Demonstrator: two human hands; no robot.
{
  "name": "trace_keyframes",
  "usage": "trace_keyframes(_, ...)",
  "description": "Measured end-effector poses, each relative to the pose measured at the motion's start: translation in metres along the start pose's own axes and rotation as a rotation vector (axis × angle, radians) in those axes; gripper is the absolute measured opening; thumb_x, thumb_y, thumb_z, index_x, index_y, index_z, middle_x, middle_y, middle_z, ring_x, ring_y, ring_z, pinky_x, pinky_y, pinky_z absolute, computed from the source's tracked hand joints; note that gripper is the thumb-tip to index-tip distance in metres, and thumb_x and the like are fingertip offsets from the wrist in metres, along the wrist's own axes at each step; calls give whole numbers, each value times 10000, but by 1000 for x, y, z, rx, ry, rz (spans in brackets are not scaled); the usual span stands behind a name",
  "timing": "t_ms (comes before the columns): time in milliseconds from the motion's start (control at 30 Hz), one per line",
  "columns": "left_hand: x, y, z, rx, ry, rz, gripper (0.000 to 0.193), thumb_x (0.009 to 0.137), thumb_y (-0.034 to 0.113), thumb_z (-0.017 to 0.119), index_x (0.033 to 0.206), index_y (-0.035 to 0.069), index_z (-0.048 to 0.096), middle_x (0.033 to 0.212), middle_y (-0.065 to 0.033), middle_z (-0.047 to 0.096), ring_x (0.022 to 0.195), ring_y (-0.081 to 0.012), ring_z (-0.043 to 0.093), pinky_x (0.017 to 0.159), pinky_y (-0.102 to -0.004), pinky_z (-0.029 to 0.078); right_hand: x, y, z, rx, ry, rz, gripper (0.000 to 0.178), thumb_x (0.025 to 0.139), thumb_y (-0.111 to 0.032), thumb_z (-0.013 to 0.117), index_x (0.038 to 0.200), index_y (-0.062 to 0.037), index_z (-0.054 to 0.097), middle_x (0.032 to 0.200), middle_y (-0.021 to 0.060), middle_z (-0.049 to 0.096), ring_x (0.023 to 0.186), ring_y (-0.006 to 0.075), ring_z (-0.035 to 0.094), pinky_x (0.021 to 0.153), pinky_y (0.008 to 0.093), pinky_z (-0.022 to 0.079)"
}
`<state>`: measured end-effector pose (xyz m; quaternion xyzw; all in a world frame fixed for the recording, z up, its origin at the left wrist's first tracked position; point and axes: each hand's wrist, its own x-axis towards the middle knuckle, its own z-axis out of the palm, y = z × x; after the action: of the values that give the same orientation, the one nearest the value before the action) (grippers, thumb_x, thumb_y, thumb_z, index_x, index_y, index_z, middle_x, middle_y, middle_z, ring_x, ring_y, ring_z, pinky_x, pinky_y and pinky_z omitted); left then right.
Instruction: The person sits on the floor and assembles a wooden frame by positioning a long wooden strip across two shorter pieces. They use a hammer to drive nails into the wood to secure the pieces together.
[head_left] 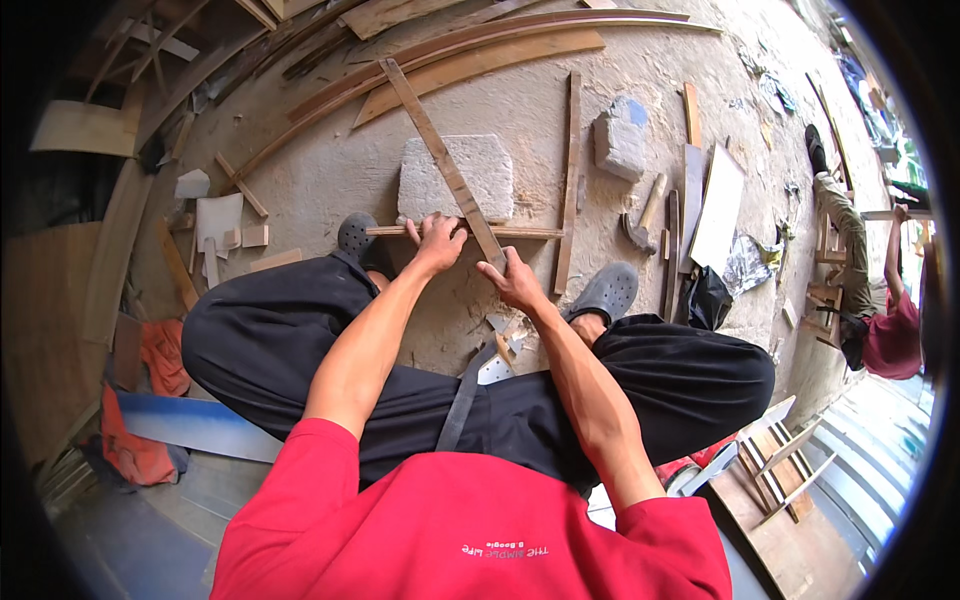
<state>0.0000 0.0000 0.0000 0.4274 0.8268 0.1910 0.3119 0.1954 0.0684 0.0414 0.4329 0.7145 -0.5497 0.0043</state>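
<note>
My right hand [515, 279] is closed round the near end of a long wooden strip [432, 138], which slants away to the far left across a rough whitish block [415, 180]. Just left of it, my left hand [437, 246] has its fingers bent over a shorter wooden strip [535, 234]. That piece lies crosswise along the block's near edge, below the long strip. The undersides of both hands' grips are hidden. Between my knees lies a dark strap [462, 405] beside a light plate with holes [494, 370].
A hammer [652, 203], a second whitish block [620, 140] and several wooden strips lie to the right. Long curved boards [480, 75] stretch across the far side. Offcuts [255, 236] lie at left. Another person [890, 335] is at work at far right.
</note>
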Motion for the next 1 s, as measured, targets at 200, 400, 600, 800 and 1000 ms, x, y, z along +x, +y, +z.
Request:
trace_keyframes(200, -5, 5, 0, 55, 33, -16, 449, 888, 367, 590, 1213, 57, 606, 1299, -88, 571, 1390, -291, 318, 1139, -640, -66, -1, -4, 0, -19, 39, -25, 513, 866, -426, 720, 1077, -3, 522, 832, 283, 660, 833, 443, 665, 710, 475, 504)
trace_keyframes(400, -6, 9, 1, 52, 69, -12, 403, 874, 338, 604, 1168, 63, 624, 1263, -88, 581, 1357, -292, 350, 1138, -647, -48, 1, 4, 4, -20, 101, -73, 447, 863, -350, 726, 1105, -16, 557, 854, 250, 676, 815, 399, 670, 708, 457, 507)
trace_keyframes(600, -9, 15, 1, 34, 85, -38, 310, 878, 337, 603, 1076, 111, 676, 1231, -80, 616, 1338, -281, 379, 1156, -625, -46, 1, 1, 3, -27, 119, -86, 445, 863, -352, 720, 1119, -26, 558, 876, 266, 676, 868, 439, 663, 736, 473, 508)
trace_keyframes(800, -7, 9, 5, 37, 109, -46, 374, 884, 379, 591, 1121, 103, 678, 1252, -83, 618, 1347, -280, 372, 1158, -620, -52, 4, -4, 0, -50, 56, -36, 460, 865, -372, 717, 1101, -23, 532, 867, 275, 672, 861, 450, 661, 725, 489, 502)
trace_keyframes(1000, -1, 30, -6, -172, 124, -141, 560, 902, 467, 563, 1217, 6, 613, 1269, -171, 611, 1342, -288, 415, 1166, -596, -47, 5, -4, -3, -58, 34, -9, 502, 873, -411, 707, 1089, -9, 498, 859, 302, 663, 852, 472, 654, 715, 504, 498)
